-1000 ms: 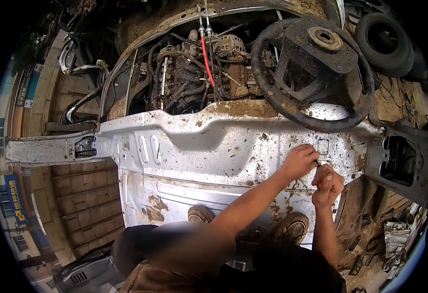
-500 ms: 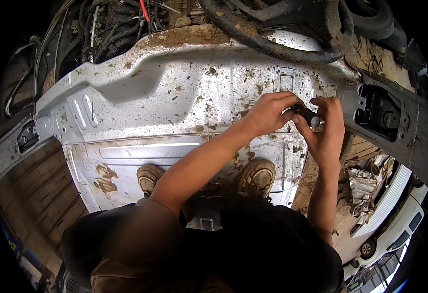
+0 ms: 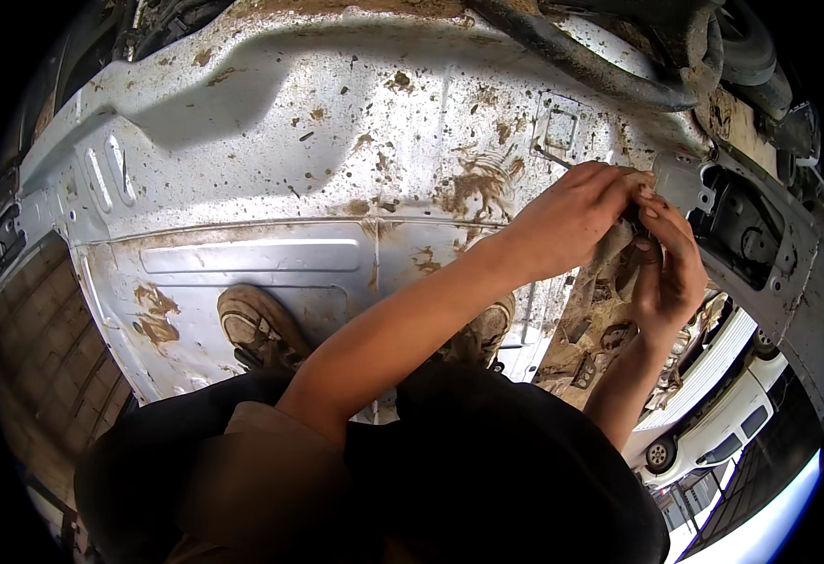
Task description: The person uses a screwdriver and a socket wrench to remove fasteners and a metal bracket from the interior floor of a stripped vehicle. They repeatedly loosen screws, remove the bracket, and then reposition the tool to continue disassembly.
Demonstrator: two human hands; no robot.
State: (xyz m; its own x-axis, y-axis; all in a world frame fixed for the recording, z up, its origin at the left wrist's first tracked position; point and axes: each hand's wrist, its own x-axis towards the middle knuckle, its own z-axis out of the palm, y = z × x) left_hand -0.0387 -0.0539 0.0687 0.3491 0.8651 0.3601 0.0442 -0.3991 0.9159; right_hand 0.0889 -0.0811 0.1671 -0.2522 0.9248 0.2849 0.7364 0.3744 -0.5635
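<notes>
My left hand [image 3: 576, 211] reaches far to the right across the muddy white metal panel [image 3: 271, 197], its fingers closed and bent together. My right hand [image 3: 672, 268] meets it there, fingers and thumb curled inward. Between them sits a dark cylindrical piece [image 3: 631, 218], now nearly hidden by the fingers; its kind cannot be made out. A thin dark rod [image 3: 553, 158] shows just above my left hand, over the panel; whether the hand holds it is not visible.
My shoes [image 3: 261, 324] stand on the panel. A thick black hose [image 3: 581, 80] bends along its far edge. At right is a grey metal beam with an opening [image 3: 741, 226]; dirt and scraps [image 3: 581, 348] lie below it. A white vehicle [image 3: 713, 437] stands beyond.
Both hands have moved right and closer together, covering the dark piece, whose round silvery end showed before. The view has shifted so the panel sits further left and higher.
</notes>
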